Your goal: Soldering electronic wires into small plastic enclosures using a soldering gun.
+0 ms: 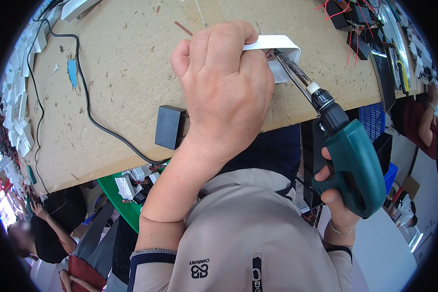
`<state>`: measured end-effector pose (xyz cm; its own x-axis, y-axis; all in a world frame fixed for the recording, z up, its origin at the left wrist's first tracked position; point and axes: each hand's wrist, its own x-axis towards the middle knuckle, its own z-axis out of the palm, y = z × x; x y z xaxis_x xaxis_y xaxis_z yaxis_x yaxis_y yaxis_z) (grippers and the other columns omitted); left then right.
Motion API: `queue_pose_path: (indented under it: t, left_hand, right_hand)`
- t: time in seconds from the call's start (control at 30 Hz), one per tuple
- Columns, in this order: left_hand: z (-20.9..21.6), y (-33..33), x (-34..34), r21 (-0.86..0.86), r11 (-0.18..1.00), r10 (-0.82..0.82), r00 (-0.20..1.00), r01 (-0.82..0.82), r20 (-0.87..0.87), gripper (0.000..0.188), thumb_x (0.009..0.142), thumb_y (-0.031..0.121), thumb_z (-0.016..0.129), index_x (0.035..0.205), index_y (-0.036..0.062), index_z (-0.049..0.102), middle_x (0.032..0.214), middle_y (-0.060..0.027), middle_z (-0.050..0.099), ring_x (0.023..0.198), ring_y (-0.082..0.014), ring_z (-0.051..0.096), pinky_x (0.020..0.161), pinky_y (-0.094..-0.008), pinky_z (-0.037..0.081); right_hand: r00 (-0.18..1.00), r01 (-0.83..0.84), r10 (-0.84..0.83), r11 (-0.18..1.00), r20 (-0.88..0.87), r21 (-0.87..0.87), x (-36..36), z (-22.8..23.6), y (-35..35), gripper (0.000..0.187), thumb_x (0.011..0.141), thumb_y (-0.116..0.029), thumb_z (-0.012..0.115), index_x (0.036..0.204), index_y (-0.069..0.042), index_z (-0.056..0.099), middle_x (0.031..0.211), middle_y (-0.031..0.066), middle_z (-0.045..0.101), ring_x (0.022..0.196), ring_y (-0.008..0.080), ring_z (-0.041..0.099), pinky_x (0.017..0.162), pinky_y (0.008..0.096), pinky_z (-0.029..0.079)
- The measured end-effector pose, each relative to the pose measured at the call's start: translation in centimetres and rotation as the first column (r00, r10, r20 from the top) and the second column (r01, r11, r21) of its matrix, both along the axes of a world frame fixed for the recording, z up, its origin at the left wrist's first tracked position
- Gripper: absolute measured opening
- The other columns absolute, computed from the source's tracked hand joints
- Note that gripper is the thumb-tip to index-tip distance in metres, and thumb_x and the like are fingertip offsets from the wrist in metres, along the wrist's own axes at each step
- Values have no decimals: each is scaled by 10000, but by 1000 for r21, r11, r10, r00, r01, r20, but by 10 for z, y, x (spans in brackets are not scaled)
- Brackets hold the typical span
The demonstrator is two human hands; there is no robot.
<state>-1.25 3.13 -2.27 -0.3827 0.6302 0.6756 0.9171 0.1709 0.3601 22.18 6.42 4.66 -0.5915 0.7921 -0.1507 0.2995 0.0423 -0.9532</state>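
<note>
My left hand [226, 82] is closed around a white plastic housing [288, 45] above the table, its back turned up and covering much of the piece. My right hand [338, 204] grips a green soldering gun [357, 158] by its handle, with a finger at the trigger. The gun's metal tip [294, 68] reaches into the open side of the housing, close to a bit of reddish wire. What the tip touches inside is too small to tell. A black box [169, 127] stands beside my left wrist.
A black cable [85, 92] crosses the worn table [126, 63]. White parts [19, 107] are heaped along the left edge. Black boxes with red wires [357, 44] and a yellow-handled tool [402, 78] lie at the right. Below are a green bin [113, 194] and blue basket [372, 121]. Other people sit nearby.
</note>
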Motion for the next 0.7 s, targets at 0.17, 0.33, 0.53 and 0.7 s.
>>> queue_pose_path:
  t: [0.17,0.33,0.53,0.7]
  left_hand:
    - [0,0,0,1,1000,0,1000,0,8,81,630,37,685,703,36,651,902,-43,574,793,-189,525,750,-321,340]
    - [0,0,0,0,1000,-3,1000,3,-1,81,629,36,684,703,40,651,905,-42,574,800,-189,525,750,-323,339]
    - [0,-2,-1,5,1000,-8,1000,8,0,79,629,39,686,701,40,652,904,-40,576,800,-190,528,755,-321,342]
    - [0,0,-2,7,1000,-11,1000,11,7,77,629,38,686,700,39,656,897,-45,579,799,-193,533,754,-320,349]
  right_hand:
    - [1000,-8,8,1000,-1,9,-1,-1,1,872,629,-212,862,1314,77,407,1113,160,610,812,151,648,705,258,548]
    - [998,58,-58,997,14,-41,-3,2,-2,873,615,-236,872,1303,66,428,1073,143,622,801,144,645,695,243,537]
    - [993,108,-103,991,57,-74,-4,6,-5,874,597,-376,867,1250,55,478,869,81,654,758,143,635,673,239,502]
    - [996,50,-55,996,68,78,14,0,-6,857,661,-488,789,1251,53,481,1110,187,620,710,149,618,653,252,505]
